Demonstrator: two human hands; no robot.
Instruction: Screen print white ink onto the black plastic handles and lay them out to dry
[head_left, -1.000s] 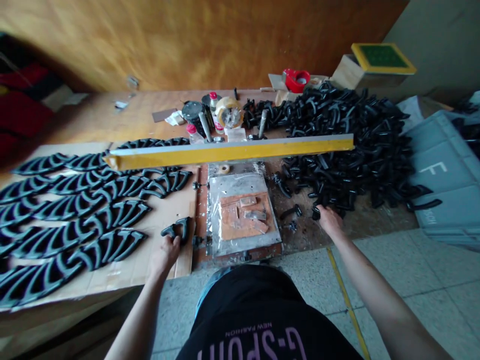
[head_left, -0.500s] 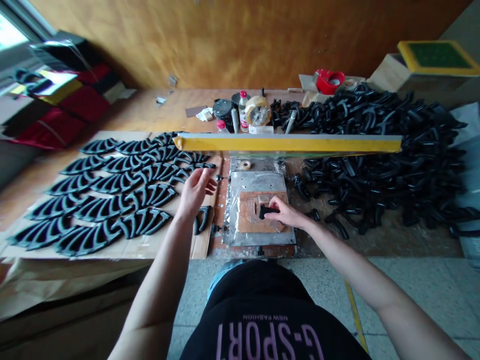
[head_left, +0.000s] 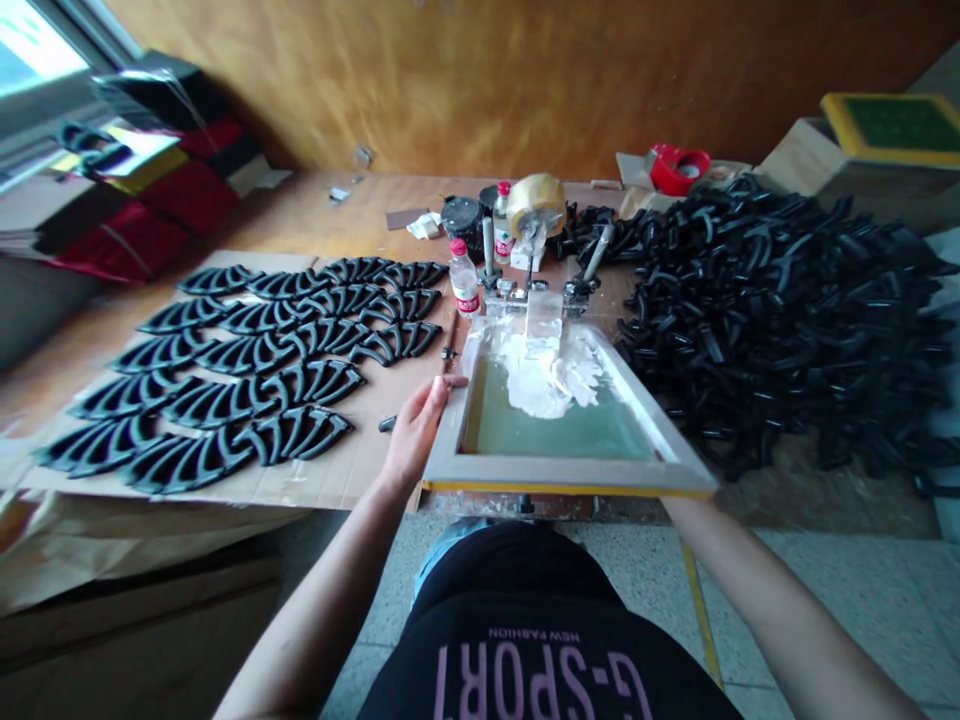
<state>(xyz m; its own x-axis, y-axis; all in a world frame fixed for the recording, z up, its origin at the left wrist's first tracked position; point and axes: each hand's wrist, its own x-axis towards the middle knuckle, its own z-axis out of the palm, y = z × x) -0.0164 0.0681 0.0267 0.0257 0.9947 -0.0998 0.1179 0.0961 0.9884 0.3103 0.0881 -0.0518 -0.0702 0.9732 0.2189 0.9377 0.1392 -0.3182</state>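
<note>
A screen printing frame [head_left: 570,473] lies lowered over the middle of the bench, its near edge tilted up. White ink [head_left: 544,385] is smeared across its green mesh, and a squeegee [head_left: 544,318] sits at the far end of the mesh. My left hand [head_left: 418,425] grips the frame's left side, with its fingertips at the rim. My right hand is hidden beneath the frame's near right corner; only the forearm shows, so its fingers and anything in them cannot be seen. The metal plate below is covered too.
Rows of curved black handles [head_left: 202,450] lie on cardboard at the left. Loose black handles [head_left: 720,310] are heaped at the right. Behind the frame stand a small bottle [head_left: 463,280], a tape roll [head_left: 535,205] and a black tub [head_left: 460,218]. A red tape dispenser [head_left: 679,170] sits farther back.
The frame has come down from its raised position over the plate. My left hand has moved onto its left side. My right hand, earlier holding a black piece on the plate, is now out of sight underneath.
</note>
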